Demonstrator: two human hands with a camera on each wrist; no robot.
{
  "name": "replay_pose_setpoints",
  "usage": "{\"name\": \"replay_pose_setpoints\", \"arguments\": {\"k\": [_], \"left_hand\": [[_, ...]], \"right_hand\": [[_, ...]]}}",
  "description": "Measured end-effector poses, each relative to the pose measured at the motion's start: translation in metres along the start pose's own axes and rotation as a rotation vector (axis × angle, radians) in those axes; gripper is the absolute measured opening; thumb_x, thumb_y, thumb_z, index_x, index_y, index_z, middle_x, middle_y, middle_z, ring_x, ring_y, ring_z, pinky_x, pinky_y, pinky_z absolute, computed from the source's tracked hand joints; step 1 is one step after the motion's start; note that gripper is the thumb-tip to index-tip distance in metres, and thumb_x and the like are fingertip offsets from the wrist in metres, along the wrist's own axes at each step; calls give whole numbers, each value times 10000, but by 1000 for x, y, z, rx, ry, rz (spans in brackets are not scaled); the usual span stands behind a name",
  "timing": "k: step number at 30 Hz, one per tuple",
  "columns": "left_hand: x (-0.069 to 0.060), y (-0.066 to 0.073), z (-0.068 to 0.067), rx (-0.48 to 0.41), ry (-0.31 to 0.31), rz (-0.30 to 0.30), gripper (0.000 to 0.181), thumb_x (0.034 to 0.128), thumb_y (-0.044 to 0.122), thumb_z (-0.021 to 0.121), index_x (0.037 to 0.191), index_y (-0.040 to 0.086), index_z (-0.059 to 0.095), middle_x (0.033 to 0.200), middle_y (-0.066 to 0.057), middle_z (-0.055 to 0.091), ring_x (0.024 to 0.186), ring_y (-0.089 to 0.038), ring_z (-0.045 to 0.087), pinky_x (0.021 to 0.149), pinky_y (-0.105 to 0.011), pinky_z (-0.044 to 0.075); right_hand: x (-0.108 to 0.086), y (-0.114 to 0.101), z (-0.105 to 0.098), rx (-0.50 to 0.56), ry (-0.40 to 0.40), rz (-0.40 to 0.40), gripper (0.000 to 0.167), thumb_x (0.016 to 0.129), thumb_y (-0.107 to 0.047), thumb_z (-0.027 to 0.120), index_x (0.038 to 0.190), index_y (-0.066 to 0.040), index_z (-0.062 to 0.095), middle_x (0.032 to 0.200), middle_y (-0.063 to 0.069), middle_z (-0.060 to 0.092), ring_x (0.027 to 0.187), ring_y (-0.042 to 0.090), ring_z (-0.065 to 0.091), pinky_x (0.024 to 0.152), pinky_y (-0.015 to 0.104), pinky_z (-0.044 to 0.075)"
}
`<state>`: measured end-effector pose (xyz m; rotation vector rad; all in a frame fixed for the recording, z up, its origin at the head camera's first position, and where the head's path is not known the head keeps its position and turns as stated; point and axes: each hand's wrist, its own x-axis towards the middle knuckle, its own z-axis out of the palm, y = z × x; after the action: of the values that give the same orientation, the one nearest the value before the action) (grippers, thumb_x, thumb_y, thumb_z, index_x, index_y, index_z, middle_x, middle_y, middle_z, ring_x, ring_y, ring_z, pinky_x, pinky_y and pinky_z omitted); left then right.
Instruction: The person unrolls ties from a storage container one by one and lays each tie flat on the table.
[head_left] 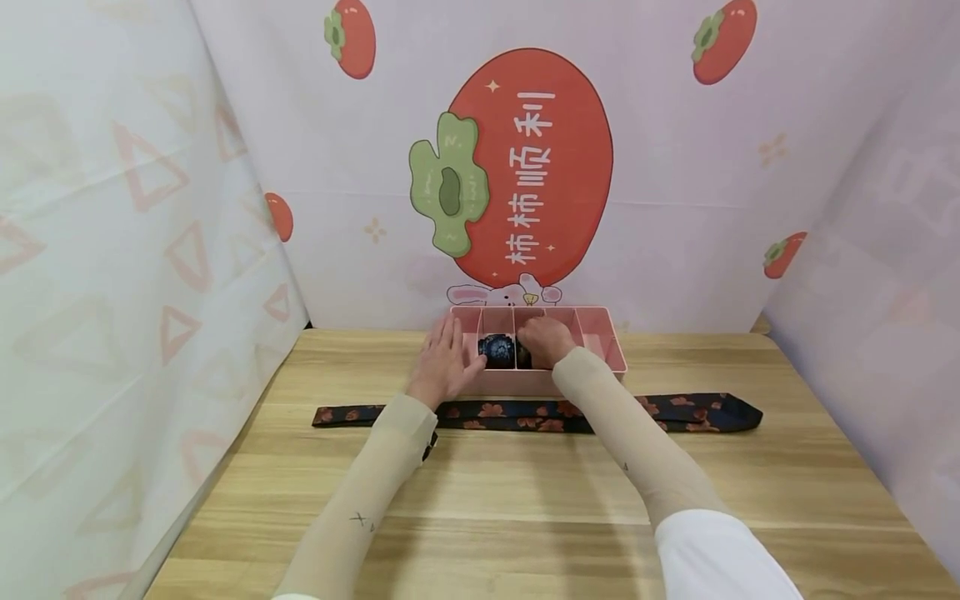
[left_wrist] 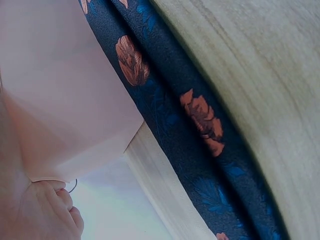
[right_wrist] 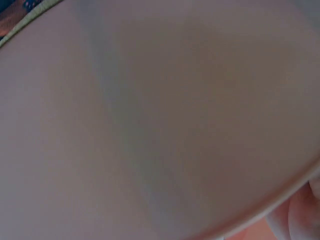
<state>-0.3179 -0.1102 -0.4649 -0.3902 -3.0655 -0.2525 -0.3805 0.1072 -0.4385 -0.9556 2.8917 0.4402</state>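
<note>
A pink divided box (head_left: 517, 382) stands at the back of the table. My left hand (head_left: 441, 360) rests on its left end, fingers straight. A dark blue patterned roll (head_left: 497, 352), seemingly a rolled necktie, sits in a left-middle compartment, close to my left thumb. My right hand (head_left: 547, 340) reaches into the compartment to its right, with fingers curled down at a second dark roll (head_left: 523, 355); the fingertips are hidden. Before the box, a dark necktie (head_left: 487, 414) with orange-red flowers lies flat, passing under both forearms. The box wall (right_wrist: 150, 125) fills most of the right wrist view.
The wooden table (head_left: 495, 517) runs up to a cloth backdrop (head_left: 675, 250) printed with persimmons. Cloth walls (head_left: 112, 292) stand at both sides. Pink compartments (head_left: 596, 337) lie at the box's right end.
</note>
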Motion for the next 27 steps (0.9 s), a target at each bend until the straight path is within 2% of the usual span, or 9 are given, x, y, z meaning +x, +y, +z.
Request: {"name": "replay_pose_setpoints", "arguments": {"k": [8, 15, 18, 24, 27], "left_hand": [[2, 1, -2, 11, -30, -4, 934, 1055, 632, 332, 1673, -24, 89, 1783, -187, 34, 1664, -357, 82, 1356, -477, 127], [3, -1, 1, 5, -20, -24, 920, 1054, 618, 322, 1675, -17, 83, 1786, -175, 19, 1664, -357, 76, 1356, -483, 125], [2, -1, 2, 2, 0, -21, 914, 1051, 602, 345, 1671, -28, 115, 1782, -187, 54, 1659, -367, 102, 1351, -492, 147], [1, 0, 2, 0, 3, -13, 919, 1044, 603, 337, 1669, -35, 119, 1778, -197, 75, 1658, -373, 107, 1350, -497, 150], [0, 1, 1, 1, -1, -10, 919, 1040, 602, 330, 1667, -39, 125, 1776, -202, 84, 1656, -376, 112, 1348, -502, 156]], "right_hand": [[0, 5, 3, 87, 4, -2, 338, 847, -220, 903, 1118, -47, 802, 872, 100, 783, 706, 194, 708, 847, 386, 655], [-1, 5, 1, 72, 155, -64, 412, 784, -320, 952, 1047, -43, 798, 778, 73, 749, 711, 180, 721, 831, 351, 655], [-3, 6, -1, 62, 174, -65, 472, 754, -385, 966, 1028, -45, 789, 759, 68, 738, 740, 198, 739, 817, 348, 654], [-10, 7, -11, 100, 124, -18, 560, 747, -402, 967, 1154, -72, 769, 933, 74, 779, 869, 214, 743, 931, 381, 636], [-14, 7, -17, 106, 119, 1, 544, 751, -373, 964, 1170, -87, 768, 975, 75, 786, 867, 217, 735, 931, 398, 637]]}}
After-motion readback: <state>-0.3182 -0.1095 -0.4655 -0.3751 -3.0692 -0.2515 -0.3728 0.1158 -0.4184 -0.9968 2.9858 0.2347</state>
